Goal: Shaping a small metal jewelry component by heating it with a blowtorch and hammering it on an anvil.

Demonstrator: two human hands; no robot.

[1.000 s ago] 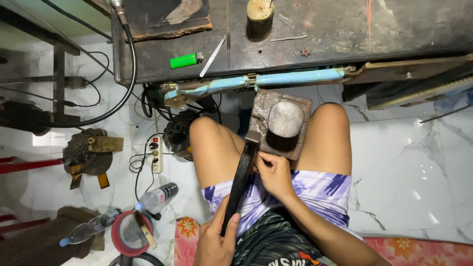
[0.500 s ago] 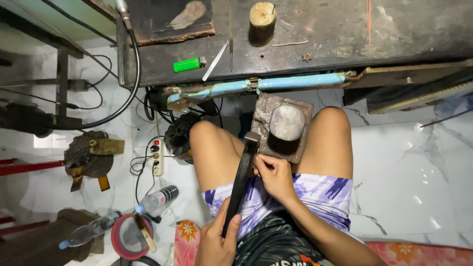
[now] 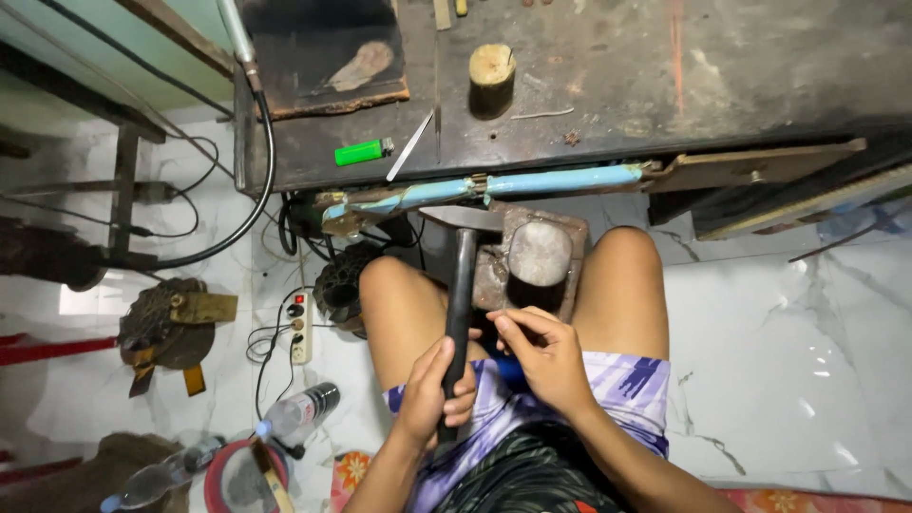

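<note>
I sit with my knees apart in front of a dark workbench (image 3: 722, 85). My left hand (image 3: 439, 391) grips the black handle of a hammer (image 3: 461, 285), whose steel head points toward a round metal anvil block (image 3: 539, 256) set between my knees. My right hand (image 3: 541, 353) is pinched with fingertips together just below the block; whatever small piece it holds is too small to make out.
On the bench lie a green lighter (image 3: 361, 152), a thin metal blade (image 3: 410, 158) and a short wooden stump (image 3: 492, 78). A blue-wrapped bar (image 3: 532, 182) runs along the bench edge. A power strip (image 3: 301, 328), cables, plastic bottles (image 3: 290, 418) and a red bowl (image 3: 233, 480) are on the floor at left.
The hammer has swung from a slant to nearly upright, its head now beside the block. My left hand has moved up the handle. The view shifted down slightly.
</note>
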